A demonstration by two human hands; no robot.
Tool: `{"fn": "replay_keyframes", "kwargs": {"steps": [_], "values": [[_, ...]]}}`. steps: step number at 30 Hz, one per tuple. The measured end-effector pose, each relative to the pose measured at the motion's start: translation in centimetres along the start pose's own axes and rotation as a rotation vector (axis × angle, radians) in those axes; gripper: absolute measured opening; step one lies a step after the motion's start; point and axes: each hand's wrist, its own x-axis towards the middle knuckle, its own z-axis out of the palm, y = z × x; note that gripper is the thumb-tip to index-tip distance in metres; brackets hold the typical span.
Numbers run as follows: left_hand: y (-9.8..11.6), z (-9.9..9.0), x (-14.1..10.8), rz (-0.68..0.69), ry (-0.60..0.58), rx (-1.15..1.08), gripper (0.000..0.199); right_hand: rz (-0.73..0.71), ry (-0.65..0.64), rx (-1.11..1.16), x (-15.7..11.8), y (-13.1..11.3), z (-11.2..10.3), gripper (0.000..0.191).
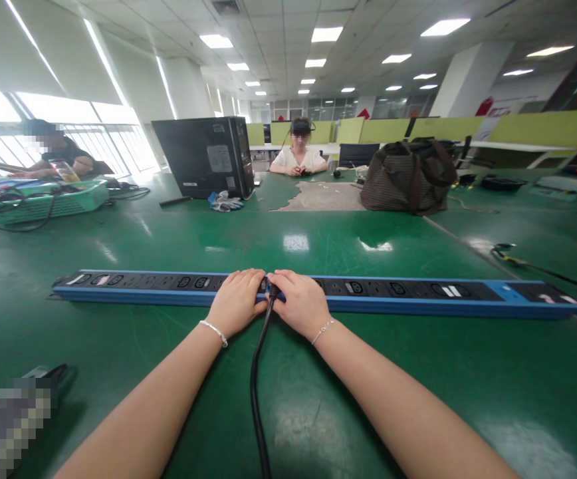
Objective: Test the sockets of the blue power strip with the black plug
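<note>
A long blue and black power strip [398,296] lies across the green table, its sockets facing up. Near its middle, my right hand [298,299] is closed around the plug end of a black cable [256,379], at one of the sockets. The fingers cover most of the plug, so how deep it sits cannot be seen. Just to the left, my left hand [238,299] grips the strip with its fingers over the top and its thumb at the front edge. From the plug the cable runs down toward the bottom of the view.
Behind the strip stand a black computer case [203,156], gloves [225,201] and a brown bag [408,176]. A green basket [54,203] with cables is at the left, more cable [532,266] at the right. Two people sit beyond, one ahead [298,158], one at left.
</note>
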Motion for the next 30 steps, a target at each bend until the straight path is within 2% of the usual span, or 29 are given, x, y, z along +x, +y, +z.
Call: {"fn": "replay_keyframes", "kwargs": {"steps": [9,14,23,30], "values": [[0.07,0.17,-0.01,0.043,0.071,0.071,0.045,0.067,-0.050,-0.045,0.54,-0.38,-0.36,0.034],[0.35,0.23,0.10,0.034,0.097,0.116,0.041,0.072,-0.027,-0.016,0.22,-0.13,0.05,0.033],[0.83,0.08,0.35,0.018,0.090,0.113,0.043,0.068,-0.002,-0.030,0.25,0.08,0.46,0.037],[0.72,0.19,0.43,0.003,0.082,0.110,0.047,0.127,-0.016,-0.041,0.37,0.22,0.48,0.032]]}}
